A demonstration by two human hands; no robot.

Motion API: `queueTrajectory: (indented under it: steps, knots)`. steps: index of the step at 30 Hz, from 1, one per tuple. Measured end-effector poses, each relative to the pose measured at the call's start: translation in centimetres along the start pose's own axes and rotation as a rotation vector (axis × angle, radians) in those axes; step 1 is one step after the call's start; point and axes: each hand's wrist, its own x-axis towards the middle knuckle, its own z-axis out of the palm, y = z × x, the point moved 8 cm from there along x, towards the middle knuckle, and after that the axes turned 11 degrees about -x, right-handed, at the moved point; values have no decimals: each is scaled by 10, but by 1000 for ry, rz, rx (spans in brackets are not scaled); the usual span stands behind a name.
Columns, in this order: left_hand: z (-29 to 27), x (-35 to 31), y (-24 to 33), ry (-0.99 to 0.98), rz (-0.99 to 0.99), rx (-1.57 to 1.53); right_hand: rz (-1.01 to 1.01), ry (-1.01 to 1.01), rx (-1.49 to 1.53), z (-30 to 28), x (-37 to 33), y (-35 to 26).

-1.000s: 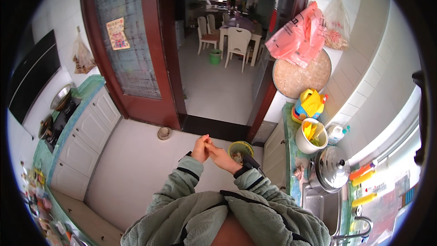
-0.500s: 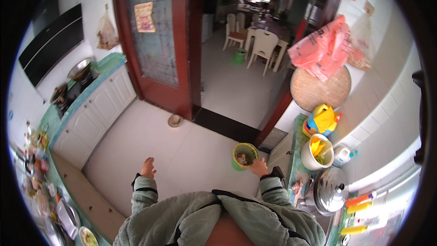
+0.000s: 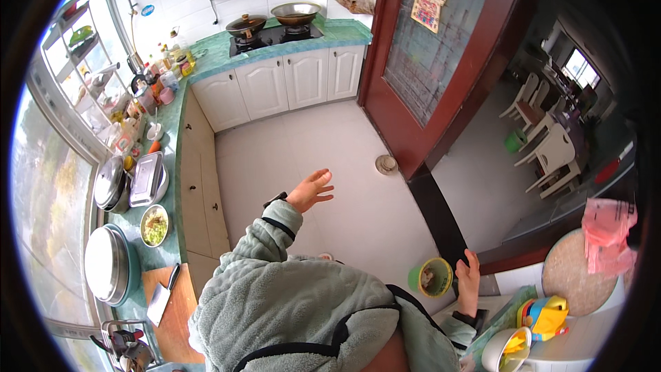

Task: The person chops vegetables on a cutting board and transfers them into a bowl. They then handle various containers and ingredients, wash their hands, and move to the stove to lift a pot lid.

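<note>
Grey-green fleece covers both sleeves (image 3: 265, 234) in the head view, and the bare hands come out of them well apart. The left hand (image 3: 310, 190) is over the pale floor (image 3: 275, 141), palm empty, its fingers apart and loosely bent. The right hand (image 3: 468, 286) points up the view beside the green bin (image 3: 415, 277), its fingers stretched and slightly apart, with nothing held. The bin is on the floor near the dark sill (image 3: 435, 217); no contact with the hand shows (depth is hard to judge through such a lens).

With both hands free, good handling looks like a matter of clearance: arms low and relaxed, the right wrist kept off the bin's rim, feet kept clear of the bin and the small dish (image 3: 386, 164) by the door (image 3: 463, 62). On the left, the surface (image 3: 175, 224) carries a bowl (image 3: 153, 244) of chopped greens and a board (image 3: 180, 320) with a knife (image 3: 160, 302) on it. That side deserves the slower swing; the blade is best approached from its dark handle.
</note>
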Motion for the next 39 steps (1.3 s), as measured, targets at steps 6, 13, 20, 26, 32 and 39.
queueTrajectory:
  steps: [6,13,20,26,32,39]
  knots:
    - [-149,88,-22,115,31,32,147,-426,1044,55,52,8]
    - [-316,99,-76,555,-50,520,263,-121,-635,152,121,168]
    - [-211,111,73,347,213,458,-82,44,-262,164,248,18]
    - [-142,171,38,-60,-24,-199,298,-710,702,204,239,37]
    - [-185,240,-6,466,174,1172,219,-335,-566,180,275,114]
    - [-5,305,65,-12,135,387,102,-628,909,99,388,2]
